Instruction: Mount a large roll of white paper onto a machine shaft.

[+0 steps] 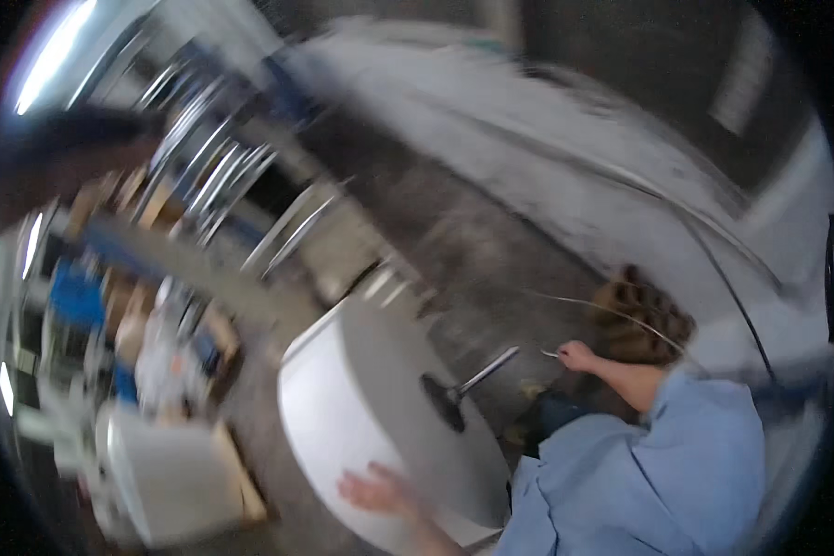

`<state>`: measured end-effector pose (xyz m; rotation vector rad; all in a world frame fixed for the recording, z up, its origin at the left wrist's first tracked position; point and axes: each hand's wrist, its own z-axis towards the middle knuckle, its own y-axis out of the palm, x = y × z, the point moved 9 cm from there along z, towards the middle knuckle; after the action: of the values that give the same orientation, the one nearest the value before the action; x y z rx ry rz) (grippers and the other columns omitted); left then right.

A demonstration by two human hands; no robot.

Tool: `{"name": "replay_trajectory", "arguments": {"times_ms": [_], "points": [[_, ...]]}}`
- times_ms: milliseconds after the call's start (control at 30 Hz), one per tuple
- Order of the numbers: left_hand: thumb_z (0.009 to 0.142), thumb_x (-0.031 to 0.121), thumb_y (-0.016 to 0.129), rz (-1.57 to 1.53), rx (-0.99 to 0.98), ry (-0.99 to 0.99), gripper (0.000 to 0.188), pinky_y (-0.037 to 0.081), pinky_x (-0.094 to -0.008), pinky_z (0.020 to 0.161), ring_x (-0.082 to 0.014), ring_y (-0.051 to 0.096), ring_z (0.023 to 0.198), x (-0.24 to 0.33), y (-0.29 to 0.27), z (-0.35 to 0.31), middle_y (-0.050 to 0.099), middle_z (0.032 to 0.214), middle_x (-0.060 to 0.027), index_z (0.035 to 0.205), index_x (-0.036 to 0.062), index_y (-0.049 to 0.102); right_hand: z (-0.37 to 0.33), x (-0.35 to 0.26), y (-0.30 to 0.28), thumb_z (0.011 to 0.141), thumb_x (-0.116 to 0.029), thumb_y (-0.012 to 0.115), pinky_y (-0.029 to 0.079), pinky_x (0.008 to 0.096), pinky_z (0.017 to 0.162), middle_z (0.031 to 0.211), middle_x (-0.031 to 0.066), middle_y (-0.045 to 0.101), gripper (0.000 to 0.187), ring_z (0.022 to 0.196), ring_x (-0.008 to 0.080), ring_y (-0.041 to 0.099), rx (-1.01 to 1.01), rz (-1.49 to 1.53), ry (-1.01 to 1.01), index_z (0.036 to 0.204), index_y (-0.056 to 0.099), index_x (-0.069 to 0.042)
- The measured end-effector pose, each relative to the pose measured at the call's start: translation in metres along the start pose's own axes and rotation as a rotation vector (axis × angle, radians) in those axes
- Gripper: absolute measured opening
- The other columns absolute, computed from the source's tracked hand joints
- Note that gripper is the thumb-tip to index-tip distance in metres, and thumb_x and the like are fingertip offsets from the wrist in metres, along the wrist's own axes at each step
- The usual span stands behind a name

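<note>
A large white curved shell (320, 398) lies tilted in front of me, blurred by motion. It looks like a seat turned on its side. From its flat side a metal post (488, 371) sticks out of a round black flange (445, 402). My left hand (375, 489) rests on the shell's lower outer side with its fingers apart. Off to the right of the post, my right hand (576, 355) is closed around a small, slim metal thing, whose pale tip (549, 353) points toward the post. Its kind cannot be made out.
A brown textured bundle (644, 318) lies beyond my right arm, with a thin pale cable (635, 320) across it. On the left stand another white shell (171, 477), plastic-wrapped goods (167, 361) and a blue container (76, 293). Metal tube frames (218, 167) stand behind.
</note>
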<state>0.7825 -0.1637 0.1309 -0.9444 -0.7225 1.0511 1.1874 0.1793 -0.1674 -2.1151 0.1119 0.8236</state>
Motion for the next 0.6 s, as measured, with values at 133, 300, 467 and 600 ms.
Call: {"name": "replay_trajectory", "arguments": {"times_ms": [133,300,467,600], "points": [[0.098,0.045,0.043,0.053,-0.078,-0.097,0.061,0.024,-0.0505,0.112,-0.0384,0.031,0.136,0.004,-0.005,0.000,0.039,0.144,-0.0233,0.140,0.0004,0.041,-0.068,0.057,-0.123,0.092,-0.022,0.054,0.048,0.0417,0.066,0.084,0.0135,0.067,0.024,0.072,0.0260,0.062,0.201,0.181,0.270,0.098,0.070,-0.005],[0.096,0.031,0.053,0.066,0.386,0.359,0.039,0.043,-0.0535,0.096,-0.0413,0.054,0.112,0.047,-0.034,-0.025,0.056,0.122,-0.0268,0.125,0.0044,0.056,-0.167,0.115,-0.274,0.088,-0.023,0.058,0.049,0.0413,0.067,0.084,0.0135,0.068,0.023,0.074,0.0295,0.063,0.767,0.199,0.337,0.100,0.070,-0.007],[0.097,0.025,0.051,0.020,0.258,0.142,0.037,0.045,-0.0541,0.092,-0.0422,0.056,0.108,0.015,-0.014,-0.021,0.056,0.120,-0.0271,0.129,0.0056,0.052,-0.194,0.139,-0.385,0.084,-0.021,0.061,0.051,0.0410,0.071,0.089,0.0174,0.068,0.019,0.083,0.0350,0.065,1.071,0.139,0.272,0.098,0.071,-0.012],[0.099,0.022,0.046,0.206,0.398,0.475,0.037,0.045,-0.0542,0.093,-0.0409,0.057,0.107,0.021,-0.014,-0.037,0.056,0.123,-0.0254,0.132,0.0057,0.049,-0.164,0.122,-0.463,0.084,-0.017,0.059,0.050,0.0452,0.072,0.089,0.0173,0.067,0.018,0.083,0.0365,0.064,1.077,-0.036,0.288,0.097,0.070,-0.011]]}}
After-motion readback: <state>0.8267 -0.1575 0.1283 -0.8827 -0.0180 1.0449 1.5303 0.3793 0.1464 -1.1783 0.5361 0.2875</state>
